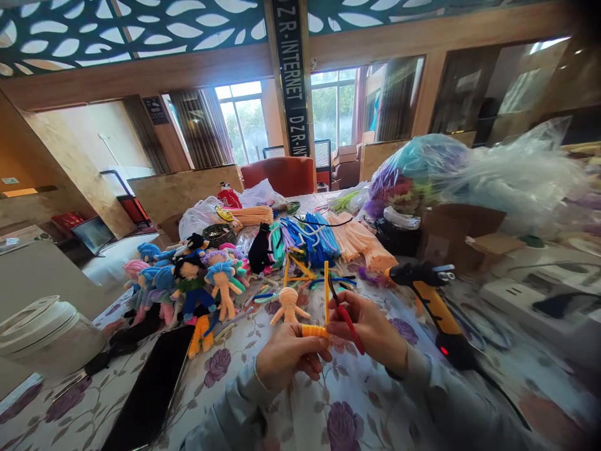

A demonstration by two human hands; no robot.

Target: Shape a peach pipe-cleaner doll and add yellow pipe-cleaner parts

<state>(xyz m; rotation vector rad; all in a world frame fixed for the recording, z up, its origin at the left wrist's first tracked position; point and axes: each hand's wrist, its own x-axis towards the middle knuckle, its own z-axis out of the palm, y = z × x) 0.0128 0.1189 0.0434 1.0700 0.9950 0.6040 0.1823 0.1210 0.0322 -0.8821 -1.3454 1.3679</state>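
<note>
My left hand (293, 352) is closed around a yellow coil of pipe cleaner (314, 331), pinching it between thumb and fingers. From its right end a straight yellow stem (327, 288) stands upright. My right hand (369, 327) is closed on a red-handled tool (348, 326) with dark jaws, beside that stem. Its fingertips meet the stem's base; whether they also pinch it I cannot tell. Just beyond my hands lies a small peach pipe-cleaner doll (288, 305) without hair or clothes.
Finished dolls (192, 279) crowd the left, behind a black phone (149, 388). Bundles of blue stems (314, 241) and peach stems (359, 241) lie at the back. A glue gun (434, 307) with a lit red light stands right, its cord trailing forward. Plastic bags (521, 172) and a cardboard box (451, 235) sit behind.
</note>
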